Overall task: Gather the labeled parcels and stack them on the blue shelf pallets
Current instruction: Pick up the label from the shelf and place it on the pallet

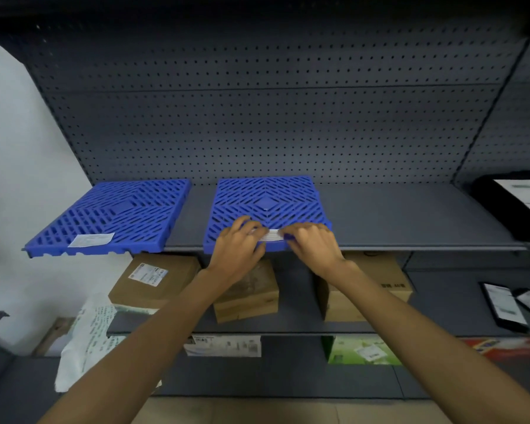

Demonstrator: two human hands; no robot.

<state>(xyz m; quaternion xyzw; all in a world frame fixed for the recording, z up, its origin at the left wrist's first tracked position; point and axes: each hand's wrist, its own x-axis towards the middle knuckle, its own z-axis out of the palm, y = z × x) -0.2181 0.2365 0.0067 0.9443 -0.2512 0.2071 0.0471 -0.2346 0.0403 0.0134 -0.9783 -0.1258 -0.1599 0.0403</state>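
Note:
Two blue slatted pallets lie on the top grey shelf: the left pallet (120, 209) carries a white label (91, 240) near its front edge, and the right pallet (266, 197) is bare apart from a white label strip (271, 235) at its front. My left hand (237, 243) and my right hand (314, 243) rest on that front edge, fingertips pinching the two ends of the strip. Labeled brown boxes sit on the shelf below: one at the left (153, 280), one in the middle (251, 298), one at the right (377, 289), partly behind my arms.
A black labeled parcel (514, 200) lies at the top shelf's right end. Flat black parcels (502, 304) lie on the middle shelf at the right. Lower down are a white printed bag (86, 341), a white box (224, 345), a green box (361, 350) and a red parcel (508, 347). Pegboard backs the shelves.

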